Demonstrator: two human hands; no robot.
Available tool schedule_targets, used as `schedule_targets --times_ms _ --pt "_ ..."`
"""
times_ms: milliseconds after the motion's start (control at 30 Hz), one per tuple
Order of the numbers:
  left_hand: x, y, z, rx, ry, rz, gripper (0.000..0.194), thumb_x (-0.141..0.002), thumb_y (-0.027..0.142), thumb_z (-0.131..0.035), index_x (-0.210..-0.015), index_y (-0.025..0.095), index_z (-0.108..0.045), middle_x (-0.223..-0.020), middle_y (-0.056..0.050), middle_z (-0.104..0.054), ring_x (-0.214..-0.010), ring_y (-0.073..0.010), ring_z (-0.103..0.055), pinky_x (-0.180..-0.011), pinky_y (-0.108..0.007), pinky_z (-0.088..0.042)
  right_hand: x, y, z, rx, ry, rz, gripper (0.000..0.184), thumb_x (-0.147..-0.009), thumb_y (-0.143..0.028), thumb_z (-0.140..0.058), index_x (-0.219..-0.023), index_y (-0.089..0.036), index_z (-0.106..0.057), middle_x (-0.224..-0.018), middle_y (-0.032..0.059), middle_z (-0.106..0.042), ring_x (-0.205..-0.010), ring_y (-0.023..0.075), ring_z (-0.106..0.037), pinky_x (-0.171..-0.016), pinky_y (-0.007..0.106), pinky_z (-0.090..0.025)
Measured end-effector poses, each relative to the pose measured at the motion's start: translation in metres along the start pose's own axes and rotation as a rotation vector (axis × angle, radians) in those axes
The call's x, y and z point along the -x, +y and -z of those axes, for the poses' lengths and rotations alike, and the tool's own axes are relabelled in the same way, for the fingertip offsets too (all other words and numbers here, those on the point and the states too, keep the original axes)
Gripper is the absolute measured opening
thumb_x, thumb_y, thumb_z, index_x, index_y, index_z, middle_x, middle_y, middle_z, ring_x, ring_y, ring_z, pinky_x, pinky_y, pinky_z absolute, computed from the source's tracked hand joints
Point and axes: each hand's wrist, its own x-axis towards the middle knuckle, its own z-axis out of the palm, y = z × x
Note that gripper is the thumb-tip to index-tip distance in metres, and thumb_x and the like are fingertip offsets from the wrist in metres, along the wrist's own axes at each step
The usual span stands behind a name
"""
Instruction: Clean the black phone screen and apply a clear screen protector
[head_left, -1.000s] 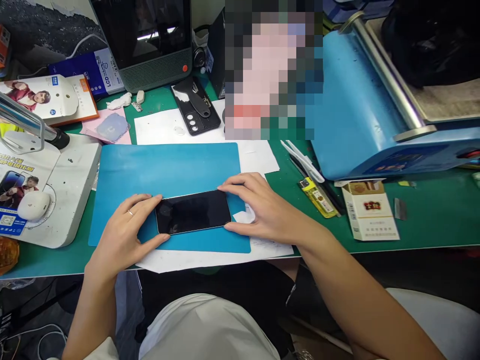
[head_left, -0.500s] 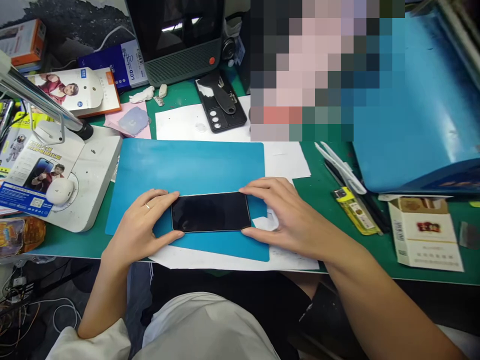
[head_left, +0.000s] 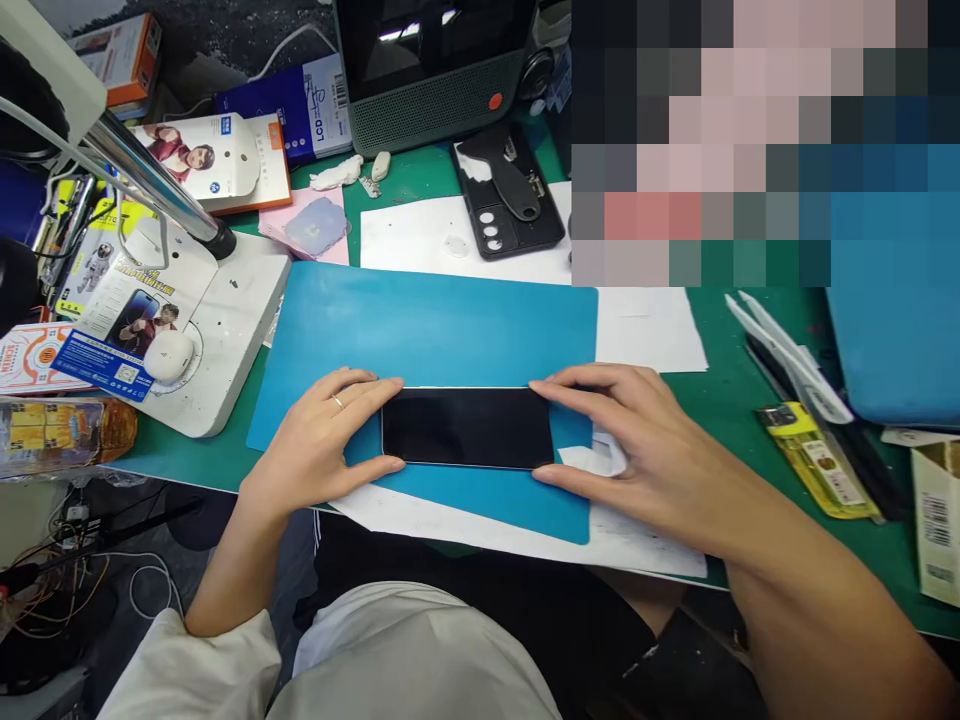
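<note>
A smartphone [head_left: 466, 428] with a dark screen lies face up, long side across, over the blue mat [head_left: 435, 320]. My left hand [head_left: 319, 435] grips its left end, thumb on the near edge and fingers on the far edge. At the other end, my right hand [head_left: 634, 440] pinches the corners the same way, thumb near and index finger far. A crumpled white tissue [head_left: 596, 457] sits under my right palm, between thumb and fingers. White paper [head_left: 645, 550] shows beneath the mat.
A black phone case [head_left: 510, 225] with a dark tool on it lies behind the mat. To the left stands a white lamp base [head_left: 240, 340]. Tweezers [head_left: 791, 360] and a yellow packet [head_left: 821, 465] lie at the right, near an open carton [head_left: 937, 520].
The view has swung left, so everything appears farther right. Both hands keep their hold at the two ends of the smartphone, which stays flat over the mat.
</note>
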Motion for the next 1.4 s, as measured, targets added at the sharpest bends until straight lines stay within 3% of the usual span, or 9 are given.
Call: schedule_targets --times_ms 367,533,633,767,967,1067,1200,1300,1400 --pt "-0.001 -0.003 0.000 -0.012 -0.015 0.021 0.070 -0.101 0.048 -0.069 -0.162 0.026 -0.042 -0.140 -0.012 -0.070 -0.138 -0.0362 -0.058 -0.115 -0.054 -0.051 -0.005 -0.005 0.005 -0.018 -0.063 -0.056 0.063 -0.100 -0.068 -0.055 -0.148 -0.028 -0.059 -0.138 0.0157 -0.060 -0.131 0.0369 -0.057 -0.105 0.053 -0.056" --pt "-0.003 -0.004 0.002 -0.015 -0.023 0.041 0.070 -0.099 0.051 -0.070 -0.160 0.025 -0.045 -0.143 -0.012 -0.069 -0.139 -0.0375 -0.057 -0.113 -0.054 -0.053 -0.005 -0.011 0.015 -0.013 -0.122 -0.040 0.079 -0.097 -0.073 -0.055 -0.159 -0.025 -0.049 -0.149 0.0178 -0.056 -0.141 0.0394 -0.052 -0.111 0.057 -0.052" --pt "-0.004 -0.003 0.004 -0.018 -0.021 0.054 0.069 -0.098 0.050 -0.071 -0.158 0.024 -0.048 -0.142 -0.012 -0.069 -0.137 -0.0370 -0.058 -0.110 -0.053 -0.055 0.006 -0.023 0.025 0.032 0.030 -0.042 0.079 -0.097 -0.069 -0.059 -0.163 -0.028 -0.043 -0.152 0.0166 -0.055 -0.145 0.0407 -0.050 -0.116 0.060 -0.047" --pt "-0.004 -0.003 0.003 -0.013 -0.028 0.072 0.069 -0.098 0.050 -0.070 -0.158 0.024 -0.048 -0.143 -0.012 -0.068 -0.139 -0.0371 -0.057 -0.109 -0.053 -0.055 0.029 -0.041 0.025 0.129 0.369 -0.146 0.047 -0.102 -0.043 -0.064 -0.148 -0.031 -0.060 -0.133 0.0129 -0.066 -0.125 0.0353 -0.065 -0.106 0.054 -0.055" --pt "-0.001 -0.004 0.002 0.003 -0.022 0.054 0.069 -0.099 0.050 -0.070 -0.159 0.024 -0.046 -0.146 -0.013 -0.065 -0.140 -0.0361 -0.055 -0.112 -0.054 -0.052 0.041 -0.044 0.002 0.169 0.318 -0.241 0.027 -0.104 -0.038 -0.058 -0.125 -0.027 -0.073 -0.112 0.0107 -0.071 -0.107 0.0326 -0.070 -0.089 0.051 -0.061" --pt "0.001 -0.003 0.002 0.020 -0.019 0.032 0.069 -0.099 0.046 -0.070 -0.160 0.024 -0.045 -0.148 -0.013 -0.064 -0.141 -0.0355 -0.055 -0.115 -0.054 -0.050 0.033 -0.052 -0.002 0.164 0.373 -0.188 0.023 -0.106 -0.030 -0.053 -0.111 -0.028 -0.076 -0.101 0.0083 -0.072 -0.096 0.0296 -0.071 -0.084 0.049 -0.061" --pt "0.003 -0.002 0.001 0.041 -0.002 0.026 0.071 -0.097 0.043 -0.073 -0.159 0.022 -0.045 -0.148 -0.014 -0.064 -0.139 -0.0346 -0.056 -0.115 -0.053 -0.051 0.004 -0.090 -0.010 0.142 0.448 -0.060 0.020 -0.104 -0.021 -0.057 -0.108 -0.027 -0.075 -0.101 0.0087 -0.072 -0.094 0.0269 -0.070 -0.083 0.045 -0.060" --pt "0.003 -0.003 -0.002 0.060 0.026 0.023 0.071 -0.096 0.041 -0.074 -0.158 0.022 -0.046 -0.145 -0.015 -0.065 -0.137 -0.0338 -0.057 -0.113 -0.052 -0.052 -0.031 -0.123 -0.029 0.083 0.314 0.109 0.024 -0.105 -0.015 -0.052 -0.100 -0.022 -0.075 -0.098 0.0095 -0.072 -0.090 0.0238 -0.067 -0.080 0.039 -0.059" --pt "0.003 -0.004 -0.004 0.079 0.054 0.020 0.068 -0.097 0.037 -0.073 -0.158 0.023 -0.046 -0.142 -0.014 -0.067 -0.135 -0.0331 -0.059 -0.111 -0.052 -0.054 -0.063 -0.138 -0.052 0.127 0.163 0.158 0.032 -0.105 -0.009 -0.045 -0.096 -0.020 -0.073 -0.098 0.0103 -0.072 -0.090 0.0236 -0.064 -0.084 0.039 -0.058"
